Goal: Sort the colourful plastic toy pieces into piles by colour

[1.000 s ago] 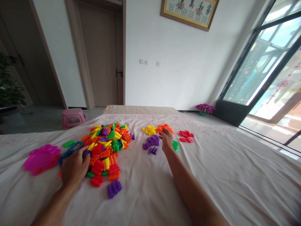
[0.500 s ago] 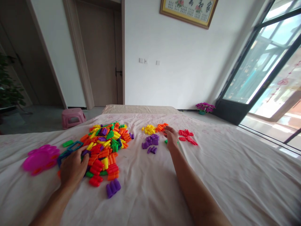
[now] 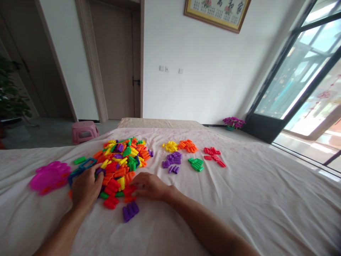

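A heap of mixed coloured plastic pieces (image 3: pixel 121 160) lies on the cloth, left of centre. My left hand (image 3: pixel 86 186) rests at its left edge beside a dark purple piece; what its fingers hold, if anything, is hidden. At the heap's lower right, my right hand (image 3: pixel 149 186) has its fingers apart, touching red and orange pieces. Farther right lie sorted groups: yellow (image 3: pixel 170 146), orange (image 3: pixel 188 145), purple (image 3: pixel 172 160), green (image 3: pixel 196 164) and red (image 3: pixel 213 154). A joined purple piece (image 3: pixel 130 211) sits nearest me.
On the left are a magenta tray (image 3: pixel 49 177), a blue frame-shaped piece (image 3: pixel 87 163) and a green piece (image 3: pixel 79 160). Wrinkled pale cloth (image 3: pixel 239 206) covers the surface. A pink stool (image 3: pixel 84 132) stands beyond its left side.
My right hand has moved from the orange and green groups back to the heap's lower right edge, uncovering those groups. My left hand has barely moved. The view has shifted slightly.
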Motion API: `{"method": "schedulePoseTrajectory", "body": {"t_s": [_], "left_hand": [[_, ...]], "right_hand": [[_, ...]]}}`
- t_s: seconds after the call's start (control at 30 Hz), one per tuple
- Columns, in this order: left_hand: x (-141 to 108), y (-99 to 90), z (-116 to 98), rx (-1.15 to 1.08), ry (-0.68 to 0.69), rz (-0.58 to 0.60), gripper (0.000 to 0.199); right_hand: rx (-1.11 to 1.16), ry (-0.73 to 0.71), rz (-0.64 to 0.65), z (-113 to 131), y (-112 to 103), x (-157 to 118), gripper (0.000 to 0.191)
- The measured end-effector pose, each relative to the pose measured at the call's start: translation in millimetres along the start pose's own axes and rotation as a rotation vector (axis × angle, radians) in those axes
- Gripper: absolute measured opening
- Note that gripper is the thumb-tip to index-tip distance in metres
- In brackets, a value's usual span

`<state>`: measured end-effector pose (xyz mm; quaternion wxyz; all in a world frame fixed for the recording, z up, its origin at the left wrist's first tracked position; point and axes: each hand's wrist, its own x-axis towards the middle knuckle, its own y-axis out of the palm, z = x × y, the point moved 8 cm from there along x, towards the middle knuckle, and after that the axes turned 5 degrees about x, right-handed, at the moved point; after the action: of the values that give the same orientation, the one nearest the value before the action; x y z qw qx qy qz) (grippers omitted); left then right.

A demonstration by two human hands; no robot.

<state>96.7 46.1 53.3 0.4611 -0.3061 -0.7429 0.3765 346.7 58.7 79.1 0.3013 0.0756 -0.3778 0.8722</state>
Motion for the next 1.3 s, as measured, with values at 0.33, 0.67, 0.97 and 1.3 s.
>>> {"method": "schedulePoseTrajectory", "body": {"t_s": [0.33, 0.67, 0.97, 1.3], "left_hand": [[1, 2.2, 2, 0.016, 0.000, 0.006, 0.046], [0, 2.2, 1, 0.015, 0.023, 0.007, 0.046], [2, 6.1, 4, 0.024, 0.033, 0.001, 0.046], [2, 5.2, 3, 0.031, 0.023, 0.034, 0.048]], "right_hand": [[-0.131, 0.041, -0.088, -19, -2, -3, 0.025], [0.628, 0.345, -1.134, -118, -136, -57, 0.040], [0.892, 0.400, -1.775, -168, -227, -158, 0.013], [0.913, 0.439, -1.714, -168, -229, -174, 0.021]]}}
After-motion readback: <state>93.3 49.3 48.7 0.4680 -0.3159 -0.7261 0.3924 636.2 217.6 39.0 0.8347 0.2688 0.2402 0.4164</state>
